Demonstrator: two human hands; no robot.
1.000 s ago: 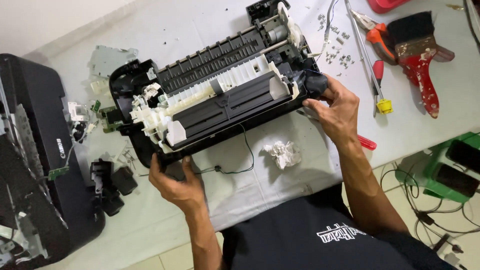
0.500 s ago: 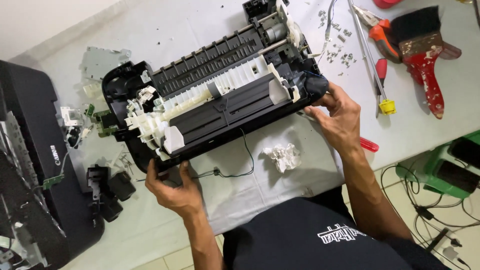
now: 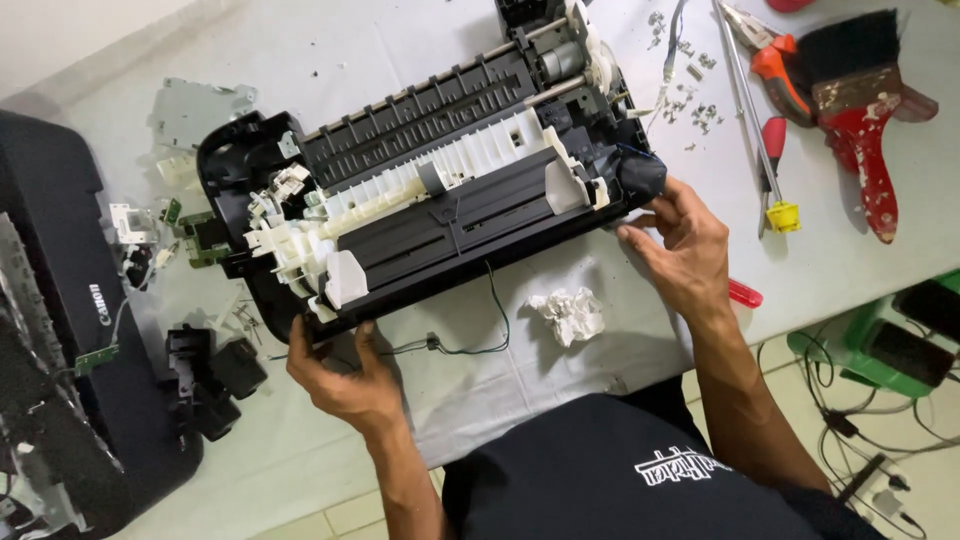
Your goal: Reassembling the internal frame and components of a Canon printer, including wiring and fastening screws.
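While the stripped printer chassis (image 3: pixel 430 200) is lying slantwise across the middle of the white-covered table (image 3: pixel 300 40), both hands are gripping it at opposite ends. It is already bare of its outer shell, so its black base, white plastic ribs, metal rod and roller gear are showing, and a thin green wire (image 3: pixel 480 340) is trailing from its near edge onto the cloth. The left hand (image 3: pixel 345 375) is curling around the near left corner, fingers tucked under the black rim and thumb on top, closed firmly on the frame. The right hand (image 3: pixel 680 240) is pressing against the right end, fingers half bent around the dark corner piece; how tightly it is clasping there cannot be told. Judging by the scatter, the dismantling is looking well advanced: small screws (image 3: pixel 695 110) are lying loose beyond the chassis, a grey metal plate (image 3: pixel 195 105) and black plastic pieces (image 3: pixel 210 375) are sitting off to the left, and the black printer cover (image 3: pixel 60 300) is resting at the far left edge. The inner mechanism is holding together, so more stripping seems to remain. A crumpled paper wad (image 3: pixel 570 315) is sitting near the right wrist, and red-handled pliers (image 3: pixel 775 70), a yellow-tipped screwdriver (image 3: pixel 765 165) and a red paintbrush (image 3: pixel 865 130) are lying untouched to the right.
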